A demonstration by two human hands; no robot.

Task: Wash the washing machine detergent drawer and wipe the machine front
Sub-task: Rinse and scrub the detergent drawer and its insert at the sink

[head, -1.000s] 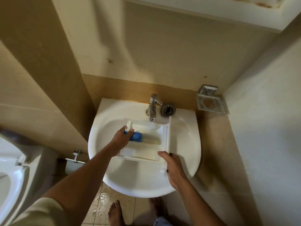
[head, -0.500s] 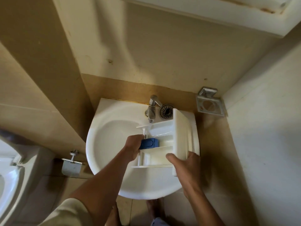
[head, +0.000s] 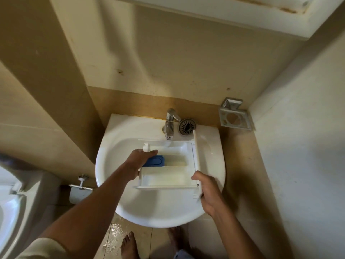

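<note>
- While the detergent drawer is spanned between the grips over the sink, its rear is clasped by the left hand and its front panel pinched by the right hand.
- It could be dropped if either wet grip slips.

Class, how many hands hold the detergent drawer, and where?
2: left hand holds the drawer at its left end, over the blue insert; right hand grips the front panel.
</note>
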